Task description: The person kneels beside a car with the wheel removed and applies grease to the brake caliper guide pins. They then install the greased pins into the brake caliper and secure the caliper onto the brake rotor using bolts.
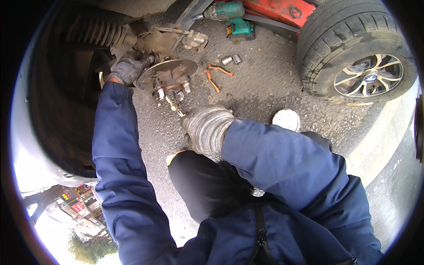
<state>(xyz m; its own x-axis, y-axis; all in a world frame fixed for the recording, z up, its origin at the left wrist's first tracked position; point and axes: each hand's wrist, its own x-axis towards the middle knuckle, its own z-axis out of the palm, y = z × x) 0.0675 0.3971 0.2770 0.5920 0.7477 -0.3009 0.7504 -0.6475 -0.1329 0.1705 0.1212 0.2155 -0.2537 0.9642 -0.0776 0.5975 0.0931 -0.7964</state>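
The brake disc (168,73), brownish and bare, sits in the wheel well. Beside its rear edge is my left hand (131,67), in a grey knitted glove; its fingers curl around a part at the suspension, mostly hidden. Silvery clips (161,94) show on a bracket at the disc's near edge. From there a thin light metal piece (175,107) points toward my right hand (207,129). This hand, in a striped grey glove, is closed with its back to me, hiding what its fingers hold.
A coil spring (97,33) rises at the far left. Around the disc lie orange-handled pliers (214,77), two metal sockets (232,59) and a green cordless impact wrench (227,17). A removed wheel (316,66) and a round white lid (286,120) are to the right; a red jack (282,11) lies behind.
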